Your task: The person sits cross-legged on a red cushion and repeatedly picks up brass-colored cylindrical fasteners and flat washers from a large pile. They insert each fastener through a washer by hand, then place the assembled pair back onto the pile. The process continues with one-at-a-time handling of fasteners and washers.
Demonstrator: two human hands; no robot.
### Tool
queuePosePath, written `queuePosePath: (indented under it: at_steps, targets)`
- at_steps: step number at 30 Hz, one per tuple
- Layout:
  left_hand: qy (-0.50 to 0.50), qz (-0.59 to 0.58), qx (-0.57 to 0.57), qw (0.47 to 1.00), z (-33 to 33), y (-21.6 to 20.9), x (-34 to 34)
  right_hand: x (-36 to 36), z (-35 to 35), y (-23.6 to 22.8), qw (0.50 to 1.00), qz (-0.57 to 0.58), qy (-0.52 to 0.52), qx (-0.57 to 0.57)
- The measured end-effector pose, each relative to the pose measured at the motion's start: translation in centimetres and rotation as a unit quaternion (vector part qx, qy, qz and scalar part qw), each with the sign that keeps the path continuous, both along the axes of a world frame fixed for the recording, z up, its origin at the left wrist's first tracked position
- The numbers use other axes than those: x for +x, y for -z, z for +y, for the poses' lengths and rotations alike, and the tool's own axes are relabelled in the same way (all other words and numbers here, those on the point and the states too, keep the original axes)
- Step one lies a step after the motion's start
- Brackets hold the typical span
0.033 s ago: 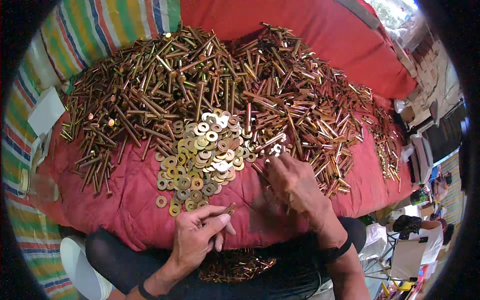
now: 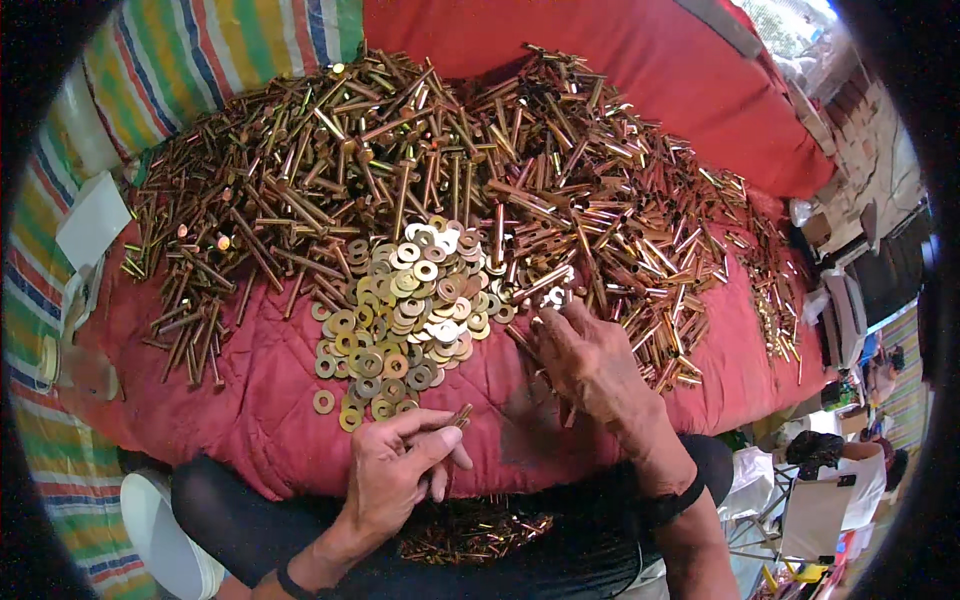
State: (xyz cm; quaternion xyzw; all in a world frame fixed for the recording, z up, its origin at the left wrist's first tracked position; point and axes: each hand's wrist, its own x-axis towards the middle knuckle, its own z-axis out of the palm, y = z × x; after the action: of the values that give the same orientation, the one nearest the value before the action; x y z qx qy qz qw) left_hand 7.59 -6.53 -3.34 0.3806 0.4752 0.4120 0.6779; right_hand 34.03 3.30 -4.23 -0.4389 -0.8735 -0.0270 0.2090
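Observation:
My left hand [image 2: 395,470] is near the cushion's front edge and pinches a short brass bolt [image 2: 461,415] between thumb and fingers. My right hand [image 2: 585,360] lies palm down at the near edge of a big heap of brass bolts [image 2: 450,160], its fingertips among the bolts and a silvery washer [image 2: 556,296]. Whether it grips one is hidden by the fingers. A pile of brass and silvery washers [image 2: 410,310] lies between the hands and the heap, all on a red quilted cushion [image 2: 250,410].
A smaller pile of brass pieces [image 2: 470,530] rests in my lap on dark cloth. A striped cloth [image 2: 190,60] lies to the left and behind. A white bowl [image 2: 160,540] is at lower left. Boxes and clutter [image 2: 840,300] stand at the right.

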Motion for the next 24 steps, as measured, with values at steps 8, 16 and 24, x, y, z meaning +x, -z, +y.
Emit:
queuePosePath:
  at_steps: [8,16,24]
  targets:
    - [-0.009,-0.012,0.009,1.0,0.4,-0.4,-0.6,-1.2,-0.9,-5.2,0.816,0.39,0.091,-0.418]
    - [-0.015,-0.111,-0.018,0.993,1.0,-0.4,-1.4,-2.7,-2.1,-4.6,0.656,0.543,0.006,-0.525]
    - [0.015,-0.126,-0.032,0.991,1.1,-0.3,-1.2,-3.9,-3.6,-5.9,0.701,0.486,0.043,-0.521]
